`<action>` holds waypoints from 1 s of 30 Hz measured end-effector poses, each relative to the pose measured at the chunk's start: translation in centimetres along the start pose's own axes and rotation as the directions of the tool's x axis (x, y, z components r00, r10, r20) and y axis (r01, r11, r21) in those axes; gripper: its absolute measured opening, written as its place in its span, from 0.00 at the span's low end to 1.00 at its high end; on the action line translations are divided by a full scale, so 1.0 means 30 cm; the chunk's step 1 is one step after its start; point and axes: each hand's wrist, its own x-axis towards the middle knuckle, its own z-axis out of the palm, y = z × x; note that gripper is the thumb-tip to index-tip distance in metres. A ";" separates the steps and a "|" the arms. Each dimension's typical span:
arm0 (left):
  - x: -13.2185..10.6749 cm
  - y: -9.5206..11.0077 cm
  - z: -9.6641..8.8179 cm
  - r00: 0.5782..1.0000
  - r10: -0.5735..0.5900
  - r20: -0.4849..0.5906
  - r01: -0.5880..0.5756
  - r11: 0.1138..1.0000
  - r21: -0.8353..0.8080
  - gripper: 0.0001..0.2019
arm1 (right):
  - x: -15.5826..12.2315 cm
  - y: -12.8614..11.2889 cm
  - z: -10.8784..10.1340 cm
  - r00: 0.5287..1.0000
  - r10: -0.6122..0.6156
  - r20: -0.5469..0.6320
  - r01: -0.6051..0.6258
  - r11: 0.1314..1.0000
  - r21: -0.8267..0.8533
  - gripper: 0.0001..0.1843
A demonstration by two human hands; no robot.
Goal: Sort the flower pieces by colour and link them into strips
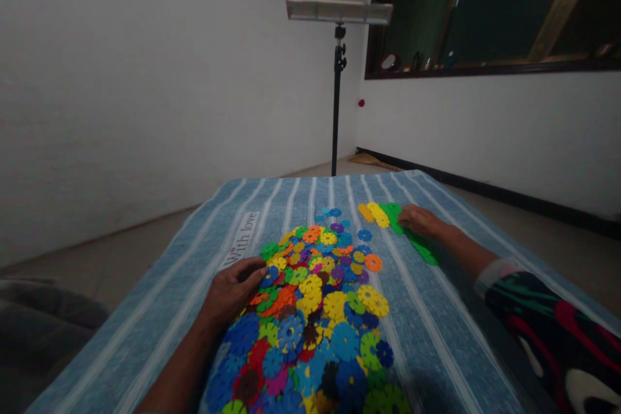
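Note:
A large pile of colourful notched plastic discs [310, 301] lies along the middle of the cloth. At its left edge rests my left hand [237, 288], its thumb and fingers curved a little apart beside a blue disc [270, 276]. My right hand [421, 220] is out to the far right, its fingers bent down and closed at a green disc [394, 218]. Below that hand runs an overlapping row of green discs [423, 249]. To its left lie overlapping yellow discs [377, 214] and an orange-yellow one. The right fingertips are partly hidden.
A blue-and-white striped cloth [194, 291] covers the table. Loose blue discs [332, 213] lie beyond the pile, and an orange disc [373, 262] sits at its right edge. Behind the table stands a black lamp stand [336, 103] before white walls and a dark window [499, 6].

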 end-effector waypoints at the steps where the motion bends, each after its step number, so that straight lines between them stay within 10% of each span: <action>1: 0.000 0.003 -0.001 1.000 -0.006 0.001 0.006 1.000 -0.002 0.19 | -0.002 0.002 0.003 1.000 0.009 0.000 -0.009 1.000 -0.006 0.14; 14: -0.004 0.006 0.002 1.000 0.006 0.002 -0.006 1.000 -0.009 0.18 | -0.018 -0.082 0.002 0.995 0.042 -0.093 -0.034 0.996 0.086 0.14; 30: -0.014 -0.034 0.027 0.999 0.012 0.037 -0.008 0.996 -0.092 0.18 | 0.043 -0.548 -0.038 0.963 -0.262 -0.069 0.271 0.920 0.282 0.13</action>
